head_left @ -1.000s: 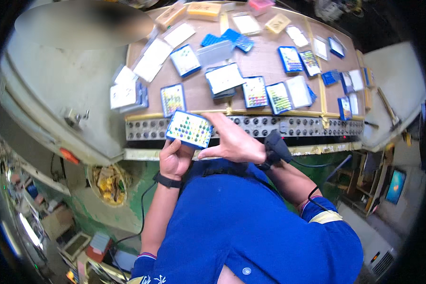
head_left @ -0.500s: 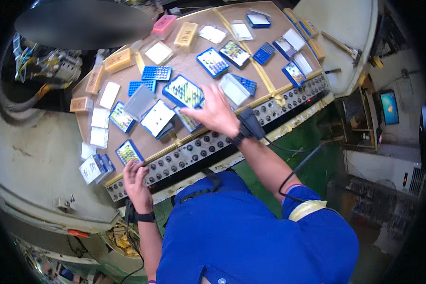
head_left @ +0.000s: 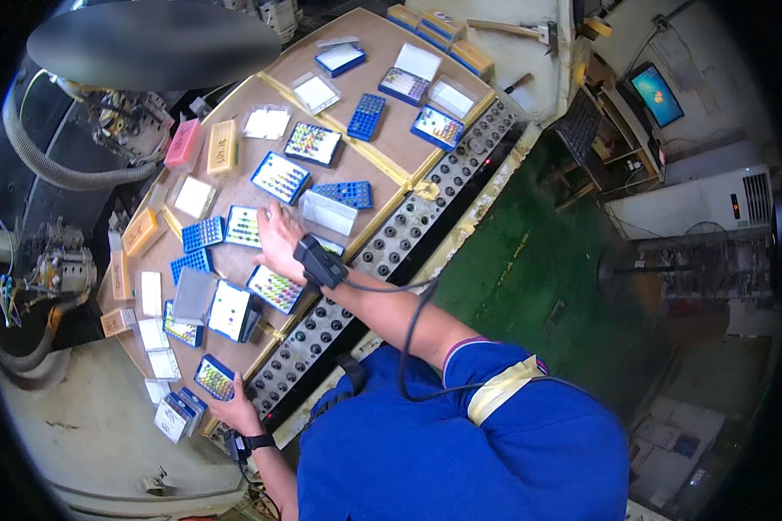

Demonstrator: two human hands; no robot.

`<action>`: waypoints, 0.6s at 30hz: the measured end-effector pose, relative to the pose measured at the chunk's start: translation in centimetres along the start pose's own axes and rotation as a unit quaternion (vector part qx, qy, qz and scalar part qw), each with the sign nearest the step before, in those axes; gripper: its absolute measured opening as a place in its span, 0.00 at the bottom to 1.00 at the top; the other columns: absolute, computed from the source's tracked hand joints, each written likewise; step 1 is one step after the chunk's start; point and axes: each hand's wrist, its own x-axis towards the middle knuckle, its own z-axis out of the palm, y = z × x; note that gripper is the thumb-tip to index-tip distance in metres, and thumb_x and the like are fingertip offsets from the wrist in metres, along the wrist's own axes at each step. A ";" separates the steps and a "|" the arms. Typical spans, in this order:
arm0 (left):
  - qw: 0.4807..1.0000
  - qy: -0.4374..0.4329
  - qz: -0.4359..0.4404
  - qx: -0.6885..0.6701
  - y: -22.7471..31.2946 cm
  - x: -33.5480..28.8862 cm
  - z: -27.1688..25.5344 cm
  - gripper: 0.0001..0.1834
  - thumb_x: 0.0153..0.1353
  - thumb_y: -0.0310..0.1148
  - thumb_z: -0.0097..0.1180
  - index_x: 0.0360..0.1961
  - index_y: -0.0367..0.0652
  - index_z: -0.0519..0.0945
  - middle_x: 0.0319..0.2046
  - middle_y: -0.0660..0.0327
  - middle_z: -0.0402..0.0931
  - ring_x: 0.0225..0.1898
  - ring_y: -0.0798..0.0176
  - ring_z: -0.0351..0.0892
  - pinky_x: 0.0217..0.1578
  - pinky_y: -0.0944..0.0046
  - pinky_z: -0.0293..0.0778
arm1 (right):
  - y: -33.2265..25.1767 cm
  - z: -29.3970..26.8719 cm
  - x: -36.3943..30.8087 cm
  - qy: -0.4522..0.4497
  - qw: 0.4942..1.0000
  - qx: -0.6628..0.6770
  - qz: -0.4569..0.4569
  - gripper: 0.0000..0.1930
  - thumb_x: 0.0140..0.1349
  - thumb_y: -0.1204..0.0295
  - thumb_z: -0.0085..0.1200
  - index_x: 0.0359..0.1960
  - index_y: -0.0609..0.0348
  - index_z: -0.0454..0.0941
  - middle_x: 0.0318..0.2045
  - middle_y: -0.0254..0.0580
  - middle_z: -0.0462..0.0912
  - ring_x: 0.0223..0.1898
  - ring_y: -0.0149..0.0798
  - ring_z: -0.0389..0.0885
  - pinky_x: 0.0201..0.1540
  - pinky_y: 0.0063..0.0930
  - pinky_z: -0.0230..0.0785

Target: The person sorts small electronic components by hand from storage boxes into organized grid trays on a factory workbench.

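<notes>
My right hand (head_left: 283, 243) reaches over the middle of the board, fingers apart, at the right edge of a blue-rimmed box (head_left: 244, 225) with rows of small yellow-green pieces. Whether the fingertips touch it I cannot tell. Below the thumb lies a similar box (head_left: 274, 288) with coloured pieces. Another box (head_left: 328, 246) is partly hidden by my wrist. At the near left, my left hand (head_left: 237, 411) is open, with thumb and fingers at the lower corner of a small blue box (head_left: 214, 377) of yellow-green pieces. Neither hand visibly holds anything.
Blue hole trays (head_left: 367, 116), clear lids (head_left: 328, 213) and yellow boxes (head_left: 222, 148) lie over the brown board (head_left: 321, 135). A pink box (head_left: 183, 146) is at the far left. A metal strip with round sockets (head_left: 321, 323) runs along the near edge. A hammer (head_left: 513, 30) lies beyond the board.
The whole view has turned, moving the board left and down. My right hand has shifted over the box, and more of the box below its thumb shows. My left hand stays by its small box.
</notes>
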 end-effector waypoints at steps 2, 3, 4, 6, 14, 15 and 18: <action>1.000 -0.014 -0.020 0.013 -0.4 0.8 0.5 0.51 0.52 0.54 0.79 0.67 0.29 0.71 0.60 0.33 0.75 0.62 0.31 0.72 0.65 0.39 0.65 | 0.4 -2.9 -1.8 0.035 0.996 0.063 -0.049 0.35 0.52 0.64 0.77 0.57 0.67 0.74 0.55 0.57 0.74 0.58 0.57 0.78 0.60 0.46 0.75; 0.998 -0.026 -0.044 0.028 -0.3 1.2 0.6 0.52 0.51 0.53 0.80 0.67 0.29 0.71 0.60 0.33 0.75 0.62 0.31 0.72 0.65 0.39 0.65 | 1.1 -4.0 -2.6 0.061 0.988 0.111 -0.087 0.32 0.52 0.64 0.77 0.56 0.65 0.76 0.54 0.58 0.75 0.57 0.57 0.79 0.58 0.46 0.76; 0.999 0.006 -0.029 0.023 -0.3 1.0 1.0 0.52 0.50 0.52 0.81 0.66 0.27 0.71 0.59 0.31 0.74 0.61 0.30 0.72 0.64 0.39 0.66 | 1.9 -4.9 -3.4 0.093 0.971 0.196 -0.104 0.26 0.55 0.63 0.74 0.52 0.62 0.79 0.51 0.55 0.78 0.53 0.56 0.82 0.54 0.45 0.77; 1.000 -0.001 -0.014 0.011 0.7 1.0 0.6 0.51 0.50 0.52 0.81 0.64 0.25 0.72 0.57 0.30 0.75 0.60 0.29 0.72 0.64 0.39 0.66 | 3.6 -9.2 -5.2 0.119 0.953 0.262 -0.100 0.18 0.60 0.66 0.70 0.48 0.62 0.82 0.39 0.49 0.84 0.41 0.50 0.86 0.46 0.41 0.80; 0.999 -0.042 -0.005 0.018 1.3 0.3 1.6 0.44 0.54 0.49 0.79 0.56 0.21 0.73 0.51 0.33 0.75 0.53 0.32 0.73 0.59 0.38 0.66 | 18.9 -15.0 -7.6 0.229 0.930 0.233 0.169 0.22 0.61 0.71 0.70 0.56 0.63 0.79 0.38 0.47 0.86 0.38 0.40 0.87 0.42 0.36 0.81; 0.999 -0.043 -0.002 0.016 1.6 0.3 1.9 0.44 0.54 0.49 0.79 0.56 0.21 0.73 0.51 0.33 0.75 0.53 0.32 0.73 0.59 0.38 0.66 | 21.8 -15.0 -7.6 0.249 0.931 0.202 0.172 0.27 0.59 0.72 0.71 0.59 0.63 0.76 0.42 0.49 0.85 0.39 0.42 0.87 0.43 0.37 0.81; 0.999 -0.042 0.023 -0.010 2.4 0.0 2.6 0.40 0.55 0.48 0.79 0.52 0.22 0.75 0.49 0.34 0.76 0.49 0.37 0.78 0.56 0.42 0.71 | 27.2 -17.6 -5.3 0.316 0.913 0.158 0.202 0.39 0.52 0.73 0.75 0.65 0.64 0.69 0.53 0.56 0.81 0.51 0.50 0.83 0.55 0.43 0.77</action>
